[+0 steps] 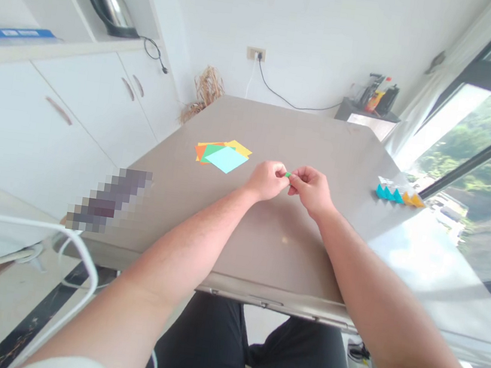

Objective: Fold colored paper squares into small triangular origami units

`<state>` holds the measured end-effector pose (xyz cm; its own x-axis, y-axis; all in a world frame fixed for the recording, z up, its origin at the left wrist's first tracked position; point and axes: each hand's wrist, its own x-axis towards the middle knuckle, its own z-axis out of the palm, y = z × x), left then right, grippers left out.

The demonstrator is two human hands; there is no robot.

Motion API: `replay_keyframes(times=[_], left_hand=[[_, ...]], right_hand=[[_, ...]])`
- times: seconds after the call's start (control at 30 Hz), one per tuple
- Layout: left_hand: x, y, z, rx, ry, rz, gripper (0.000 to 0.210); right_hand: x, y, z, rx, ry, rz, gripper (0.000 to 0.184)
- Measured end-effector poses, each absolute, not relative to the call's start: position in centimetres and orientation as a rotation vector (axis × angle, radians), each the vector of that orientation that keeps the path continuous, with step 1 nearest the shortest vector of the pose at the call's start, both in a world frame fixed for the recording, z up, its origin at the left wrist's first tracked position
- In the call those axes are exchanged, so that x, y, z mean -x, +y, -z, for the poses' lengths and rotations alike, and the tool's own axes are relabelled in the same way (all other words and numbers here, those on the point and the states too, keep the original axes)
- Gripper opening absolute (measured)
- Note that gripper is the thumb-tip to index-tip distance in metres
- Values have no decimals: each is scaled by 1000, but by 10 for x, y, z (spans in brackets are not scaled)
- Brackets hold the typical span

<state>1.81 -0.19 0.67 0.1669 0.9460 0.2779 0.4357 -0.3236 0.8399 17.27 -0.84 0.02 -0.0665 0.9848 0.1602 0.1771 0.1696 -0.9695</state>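
Note:
Between my two hands is a small piece of green paper [287,175], mostly hidden by the fingers. My left hand [268,180] pinches its left side, and my right hand [312,188] pinches it from the right, with fingertips close together above the table. Left of my hands lie loose coloured sheets: a light blue sheet [227,160] on top, a green sheet [211,152], an orange sheet [199,151] and a yellow sheet [240,147] partly under it. Toward the right edge stands a row of folded paper pieces, blue ones [388,194] and yellow ones [412,199].
The grey-brown table [279,134] reaches to the wall. A blurred patch [110,202] covers something on its left edge. A white cable [87,253] hangs at the left. A kettle [110,3] stands on a shelf; a small cabinet [366,121] sits behind the table.

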Motion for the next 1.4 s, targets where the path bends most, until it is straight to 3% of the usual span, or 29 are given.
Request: replay_keyframes(times=[0.33,1.0,1.4], left_hand=[[0,-18,-35,-1890,1500,-936,17],[157,-114,-5,-1895,2137,-1047,12],[177,-113,3,-1817,2117,-1140,11]], right_hand=[[-147,-22,-23,1231,-1392,-1077,18],[31,-65,3,1070,-1510,-1413,8],[52,-64,4,1059,-1572,-1403,12]])
